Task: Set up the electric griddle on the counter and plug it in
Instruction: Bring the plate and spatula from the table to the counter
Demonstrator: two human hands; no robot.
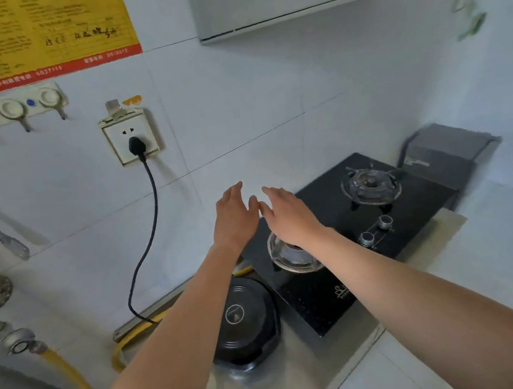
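Steel counter against white tiled wall; yellow notice and hook rail upper left. Black glass stove set in counter, two burners, two knobs. Griddle: round, black, lid closed, on counter just left of stove, partly hidden by left forearm. Plug seated in socket; black cord hangs down toward griddle. Yellow hose lower left. Left hand and right hand raised, fingers spread, empty, thumbs nearly touching.
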